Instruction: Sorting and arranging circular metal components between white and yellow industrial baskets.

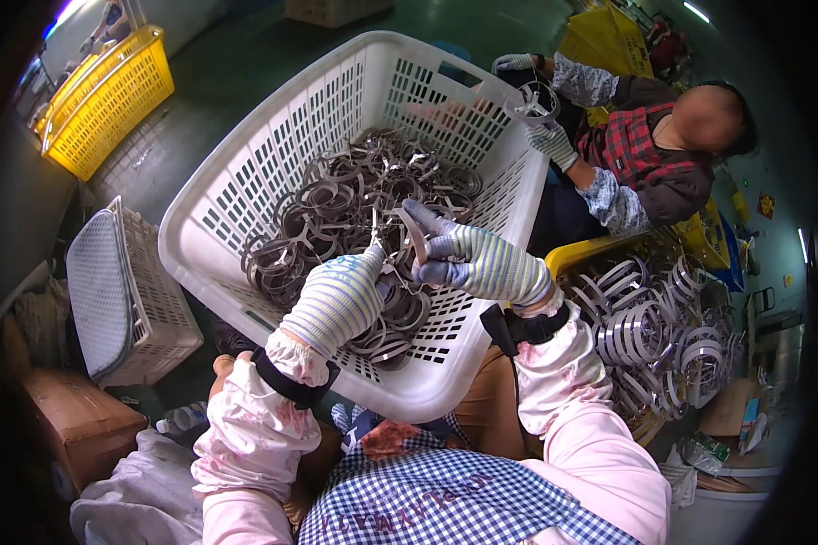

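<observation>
A large white slotted plastic basket (273,118) sits in front of me, with a heap of grey metal ring clamps (327,204) in it. Both my hands are over the heap in striped knit gloves. My right hand (482,262) grips a curved metal band (415,238) between thumb and fingers, its index finger stretched along the top. Just left of it, my left hand (341,295) is closed, its thumb and fingertips at a small shiny metal piece I cannot make out clearly. The palm side of the left hand is hidden.
At my right, a yellow basket (563,254) holds many metal ring clamps (645,327). Beyond it a seated co-worker (645,136) in gloves holds a metal ring (534,104). At left stand a white crate (159,291), a cardboard box (82,422) and a yellow basket (109,109).
</observation>
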### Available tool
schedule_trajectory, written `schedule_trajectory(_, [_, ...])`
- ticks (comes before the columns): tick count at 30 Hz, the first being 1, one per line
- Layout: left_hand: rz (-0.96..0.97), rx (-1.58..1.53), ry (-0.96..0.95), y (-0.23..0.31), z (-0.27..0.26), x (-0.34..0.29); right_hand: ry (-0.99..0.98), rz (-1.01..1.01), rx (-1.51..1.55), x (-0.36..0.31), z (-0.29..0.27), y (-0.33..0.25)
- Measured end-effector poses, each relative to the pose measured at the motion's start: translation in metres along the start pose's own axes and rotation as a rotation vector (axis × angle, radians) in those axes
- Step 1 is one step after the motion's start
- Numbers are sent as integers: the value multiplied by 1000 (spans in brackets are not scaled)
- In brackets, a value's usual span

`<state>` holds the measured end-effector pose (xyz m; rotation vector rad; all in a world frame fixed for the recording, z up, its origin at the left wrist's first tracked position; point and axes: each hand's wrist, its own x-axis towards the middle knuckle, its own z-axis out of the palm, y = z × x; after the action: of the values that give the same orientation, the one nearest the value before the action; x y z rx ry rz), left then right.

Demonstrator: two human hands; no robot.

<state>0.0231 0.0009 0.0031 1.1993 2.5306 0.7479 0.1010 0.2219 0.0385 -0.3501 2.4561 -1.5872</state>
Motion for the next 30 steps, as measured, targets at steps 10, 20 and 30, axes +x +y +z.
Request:
schedule_trajectory(10, [20, -138, 45, -10, 6, 2, 238, -133, 107, 10, 12, 1])
schedule_trajectory(20, [-321, -1514, -234, -3, -23, 1, 550, -279, 25, 21, 30, -1])
schedule_trajectory(30, [-317, -1311, 0, 14, -16, 6, 666, -373, -178, 21, 33, 0])
